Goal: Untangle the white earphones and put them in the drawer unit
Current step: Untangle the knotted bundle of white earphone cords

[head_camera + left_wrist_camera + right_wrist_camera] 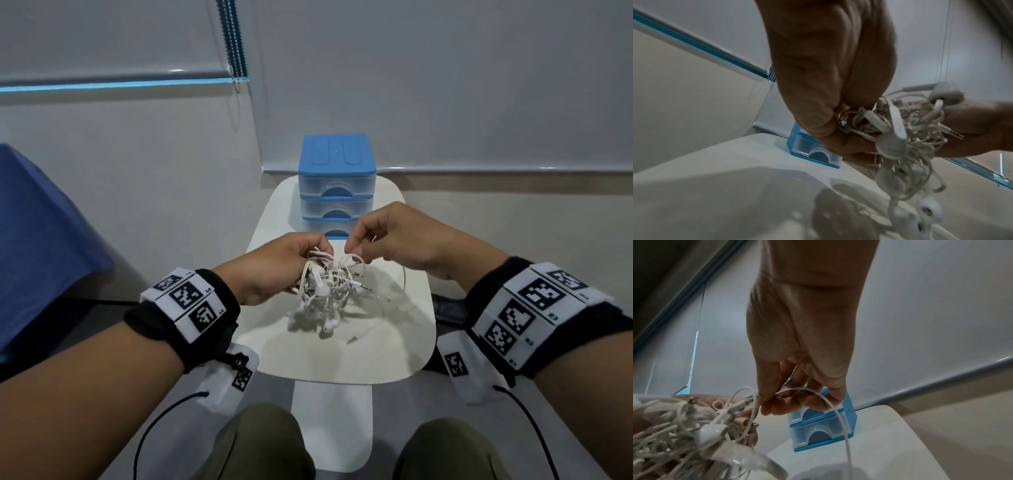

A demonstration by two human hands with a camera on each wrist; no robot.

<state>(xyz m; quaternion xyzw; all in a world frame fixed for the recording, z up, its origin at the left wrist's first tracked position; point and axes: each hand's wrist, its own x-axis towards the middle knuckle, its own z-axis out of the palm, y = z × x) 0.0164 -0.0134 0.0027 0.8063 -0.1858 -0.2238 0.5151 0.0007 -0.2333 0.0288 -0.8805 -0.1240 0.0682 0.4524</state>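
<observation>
Two hands meet above the desk (404, 356): my left hand (274, 270) grips the earphones (329, 284), my right hand (394, 240) pinches a strand at their right, trailing rightward.

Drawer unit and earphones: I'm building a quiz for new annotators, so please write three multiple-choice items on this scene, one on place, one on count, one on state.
1. Where does the drawer unit stand?
A. far end of the white table
B. on the floor
C. on the person's lap

2. How many drawers does it show?
A. one
B. three
C. five

3. What state are the white earphones in?
A. neatly coiled
B. inside a drawer
C. a tangled bundle held above the table

Key: 1 A, it sits beyond both hands; 2 B, three stacked fronts; 3 C, the left hand grips the bundle and the right hand pinches one cord.
</observation>
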